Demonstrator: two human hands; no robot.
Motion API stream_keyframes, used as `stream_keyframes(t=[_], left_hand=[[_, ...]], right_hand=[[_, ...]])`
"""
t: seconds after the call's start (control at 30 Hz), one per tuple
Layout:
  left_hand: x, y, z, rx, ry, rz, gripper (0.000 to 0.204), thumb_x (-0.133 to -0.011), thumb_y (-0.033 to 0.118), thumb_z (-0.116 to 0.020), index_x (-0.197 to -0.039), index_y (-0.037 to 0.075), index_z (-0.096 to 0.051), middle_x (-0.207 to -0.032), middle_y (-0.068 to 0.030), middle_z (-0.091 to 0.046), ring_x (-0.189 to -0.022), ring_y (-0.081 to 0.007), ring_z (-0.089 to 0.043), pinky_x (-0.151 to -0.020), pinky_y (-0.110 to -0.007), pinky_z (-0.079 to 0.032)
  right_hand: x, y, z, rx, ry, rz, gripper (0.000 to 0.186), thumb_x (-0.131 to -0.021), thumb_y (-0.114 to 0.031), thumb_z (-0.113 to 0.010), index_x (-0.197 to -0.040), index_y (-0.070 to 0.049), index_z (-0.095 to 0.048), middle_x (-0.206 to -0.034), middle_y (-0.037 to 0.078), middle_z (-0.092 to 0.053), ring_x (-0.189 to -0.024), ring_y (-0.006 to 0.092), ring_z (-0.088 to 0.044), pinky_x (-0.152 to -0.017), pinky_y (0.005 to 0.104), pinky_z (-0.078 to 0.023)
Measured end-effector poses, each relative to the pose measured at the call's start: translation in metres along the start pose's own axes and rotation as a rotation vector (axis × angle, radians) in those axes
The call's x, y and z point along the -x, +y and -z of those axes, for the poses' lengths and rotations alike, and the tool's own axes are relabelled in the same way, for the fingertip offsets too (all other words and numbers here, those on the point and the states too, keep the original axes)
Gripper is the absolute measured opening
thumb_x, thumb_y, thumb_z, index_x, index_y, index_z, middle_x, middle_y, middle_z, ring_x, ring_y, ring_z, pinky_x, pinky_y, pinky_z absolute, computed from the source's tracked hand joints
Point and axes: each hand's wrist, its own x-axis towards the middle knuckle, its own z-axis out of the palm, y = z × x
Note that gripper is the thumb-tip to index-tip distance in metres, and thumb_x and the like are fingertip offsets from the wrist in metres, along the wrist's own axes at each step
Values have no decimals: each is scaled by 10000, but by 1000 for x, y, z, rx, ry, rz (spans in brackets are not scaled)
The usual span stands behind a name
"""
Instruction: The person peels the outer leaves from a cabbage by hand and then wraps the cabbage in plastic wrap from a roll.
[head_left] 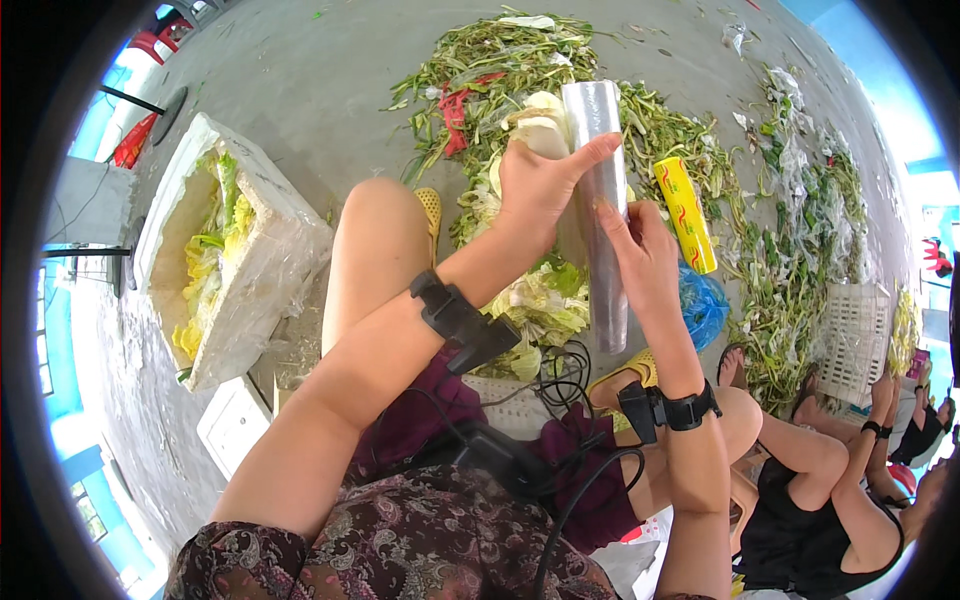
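Observation:
A long roll of clear plastic film point(597, 185) stands nearly upright in front of me, between both hands. My left hand point(540, 190) grips its upper part, the thumb laid across the film and the other fingers hidden behind. Lower down, my right hand point(648, 255) closes on the roll's right side, thumb on the film. Pale Chinese cabbage point(540, 125) shows just beyond my left hand. To the right of the roll lies a yellow box point(685, 215) with a red pattern. More leafy cabbage point(540, 305) sits below my hands, between my knees.
At the left, a white foam box point(285, 235) holds yellow-green leaves. Heaps of vegetable trimmings point(500, 50) cover the floor ahead and right. A blue plastic bag point(703, 305) lies near my right wrist; black cables point(570, 380) cross my lap. Another person point(820, 510) sits at the right by a white crate point(852, 340).

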Motion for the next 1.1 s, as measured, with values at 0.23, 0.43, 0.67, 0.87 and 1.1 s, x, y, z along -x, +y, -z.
stream_keyframes(t=[0.23,0.43,0.67,0.87,1.1], left_hand=[[-4,-5,7,-78,20,52,457,-661,210,-823,-990,1,-585,-894,-60,-623,-762,-141,-601,-663,-305,-496],[-5,1,8,9,8,27,476,-608,188,-858,-926,-16,-570,-845,-85,-623,-696,-148,-607,-614,-297,-496],[-10,-5,9,-39,50,63,427,-665,175,-816,-984,-5,-596,-888,-63,-635,-764,-148,-614,-666,-304,-502],[-8,-9,7,-70,19,-24,510,-606,225,-862,-910,-40,-549,-843,-104,-617,-680,-151,-601,-592,-290,-491],[-5,-9,3,-148,19,-35,401,-666,201,-818,-946,-6,-617,-866,-59,-643,-718,-121,-608,-636,-279,-483]], right_hand=[[-6,13,-12,37,23,34,399,-821,-374,-667,-799,2,-536,-646,18,-502,-591,72,-429,-537,235,-354],[-6,9,-11,-128,-26,35,394,-792,-344,-684,-804,23,-539,-657,76,-525,-602,139,-465,-572,286,-402],[-4,13,-5,-153,-41,89,355,-803,-310,-668,-847,23,-553,-696,72,-562,-632,126,-495,-606,270,-418],[-2,14,4,-188,-112,67,351,-808,-297,-650,-892,33,-561,-719,69,-569,-649,122,-497,-615,268,-419],[-3,15,8,-92,-107,94,353,-820,-286,-603,-943,43,-559,-729,67,-558,-653,127,-487,-621,270,-416]])
